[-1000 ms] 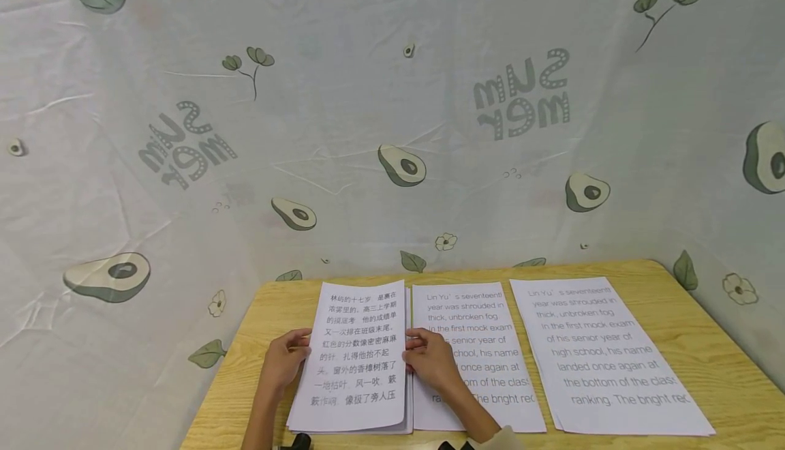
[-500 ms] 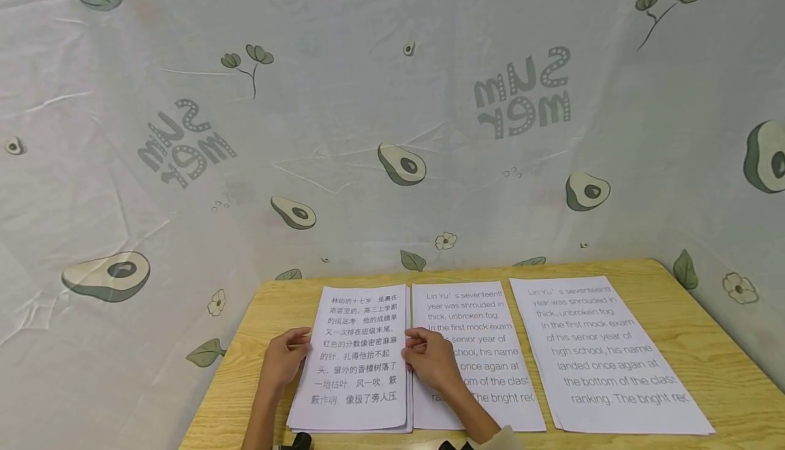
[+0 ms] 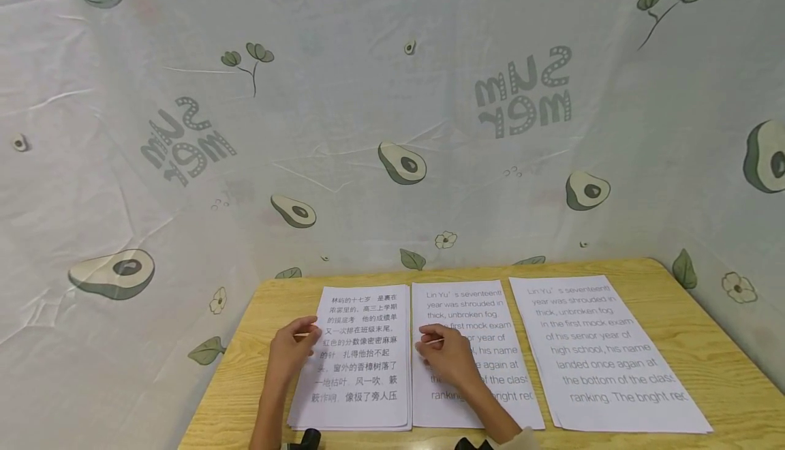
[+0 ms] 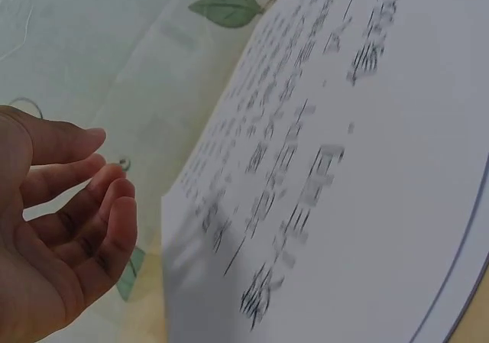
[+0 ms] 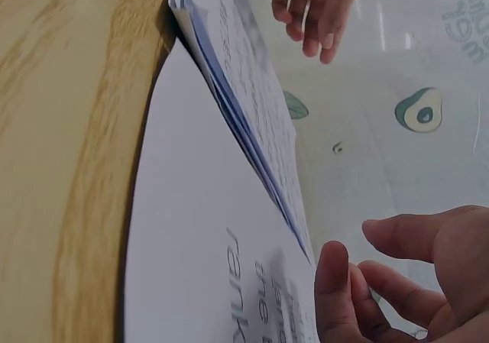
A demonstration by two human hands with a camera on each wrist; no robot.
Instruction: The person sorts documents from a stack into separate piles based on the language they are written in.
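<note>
- Along the near edge of the wooden table (image 3: pixel 693 341), head view: three paper piles side by side. The Chinese-text stack (image 3: pixel 362 361) sits toward the near left corner, the middle English stack (image 3: pixel 484 313) touches its right side, and a third English stack (image 3: pixel 607 348) lies toward the right edge.
- Left hand (image 3: pixel 293 349) rests at the left edge of the Chinese stack with relaxed fingers, not pinching anything that I can see. Right hand (image 3: pixel 446 354) lies on the middle stack, fingers loosely bent.
- Left wrist view: left hand (image 4: pixel 53 228) is loosely cupped beside the top sheet (image 4: pixel 344 167), holding nothing.
- Right wrist view: right hand (image 5: pixel 397 282) hovers over the middle sheet (image 5: pixel 191 228), fingers slack and empty. The Chinese stack (image 5: pixel 244 106) shows fanned edges.
- Handling guess: these sheets look light, floppy and slick on each other, so squaring by the long side edges seems safer than grabbing a corner.
- An avocado-print cloth (image 3: pixel 392 129) hangs behind the far edge.
</note>
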